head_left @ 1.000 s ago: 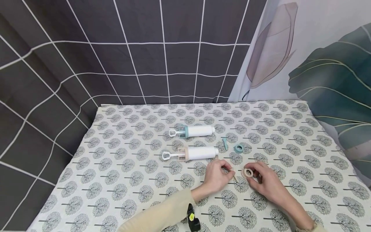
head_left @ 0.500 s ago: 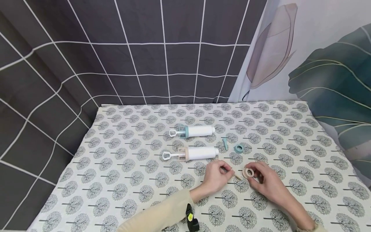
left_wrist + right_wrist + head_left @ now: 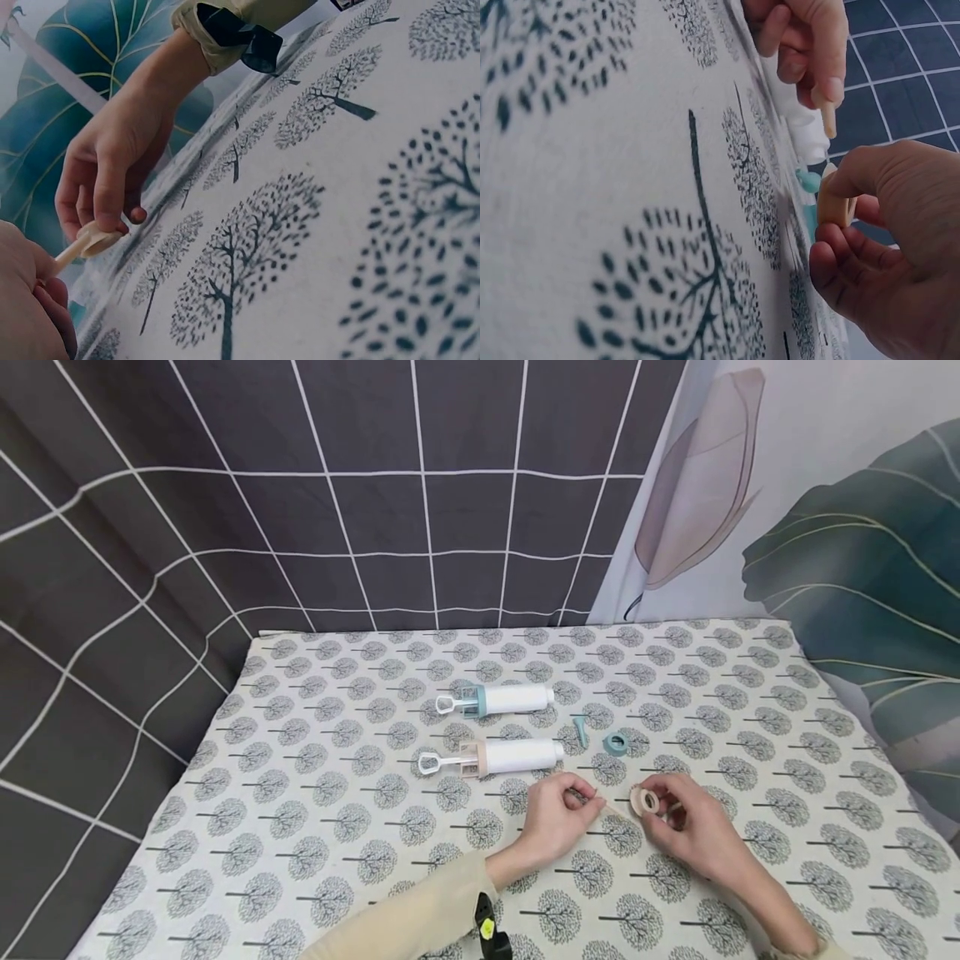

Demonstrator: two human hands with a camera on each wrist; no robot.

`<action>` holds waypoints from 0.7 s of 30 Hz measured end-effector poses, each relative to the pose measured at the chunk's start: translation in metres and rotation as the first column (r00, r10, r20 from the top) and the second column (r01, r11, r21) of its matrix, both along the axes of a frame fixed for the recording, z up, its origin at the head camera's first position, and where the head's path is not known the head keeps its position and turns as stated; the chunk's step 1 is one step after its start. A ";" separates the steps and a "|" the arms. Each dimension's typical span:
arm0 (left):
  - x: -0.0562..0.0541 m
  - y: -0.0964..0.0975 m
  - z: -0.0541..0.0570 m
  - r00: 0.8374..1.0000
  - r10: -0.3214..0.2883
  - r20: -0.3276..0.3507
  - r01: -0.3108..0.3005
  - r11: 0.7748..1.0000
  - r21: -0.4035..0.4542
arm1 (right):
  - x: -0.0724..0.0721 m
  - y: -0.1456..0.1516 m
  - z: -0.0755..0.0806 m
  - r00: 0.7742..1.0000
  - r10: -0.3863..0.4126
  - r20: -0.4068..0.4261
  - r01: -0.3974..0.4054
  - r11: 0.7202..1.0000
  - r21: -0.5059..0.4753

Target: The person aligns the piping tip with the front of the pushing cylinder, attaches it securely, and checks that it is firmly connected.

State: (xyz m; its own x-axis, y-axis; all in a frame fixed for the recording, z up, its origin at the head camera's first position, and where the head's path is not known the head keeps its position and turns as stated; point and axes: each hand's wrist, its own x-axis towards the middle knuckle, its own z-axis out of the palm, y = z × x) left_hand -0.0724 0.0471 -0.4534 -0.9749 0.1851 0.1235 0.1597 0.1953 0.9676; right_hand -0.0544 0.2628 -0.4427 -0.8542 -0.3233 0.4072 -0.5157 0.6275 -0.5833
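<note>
My left hand (image 3: 553,820) pinches a thin beige stick-like piece (image 3: 617,811) between thumb and fingers, its free end pointing at my right hand. My right hand (image 3: 701,828) holds a beige ring-shaped cap (image 3: 648,802) by its rim, the opening turned sideways. In the right wrist view a small gap separates the stick (image 3: 829,120) from the cap (image 3: 833,204). In the left wrist view the two pieces overlap. Beyond the hands, a small teal stick-like piece (image 3: 581,732) and a teal ring-shaped cap (image 3: 615,743) lie on the cloth.
Two white syringe-like cylinders with pull handles lie left of the teal pieces: one with a teal collar (image 3: 517,698), one with a beige collar (image 3: 521,756). A tree-print cloth (image 3: 337,860) covers the table. Dark gridded curtain (image 3: 375,510) hangs behind.
The beige stick has swung from pointing down at the cloth to pointing toward the cap. The cap has tilted slightly in my right hand and shifted a little to the right.
</note>
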 end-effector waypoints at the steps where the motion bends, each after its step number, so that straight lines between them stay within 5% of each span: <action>1: 0.000 0.000 0.000 1.000 0.002 -0.001 -0.002 1.000 0.007 | 0.000 0.000 0.000 1.000 -0.003 -0.003 0.003 1.000 -0.002; 21: 0.001 -0.014 0.013 0.998 0.032 0.051 -0.037 0.994 0.100 | 0.004 -0.012 0.008 0.996 0.023 0.082 -0.009 0.985 -0.172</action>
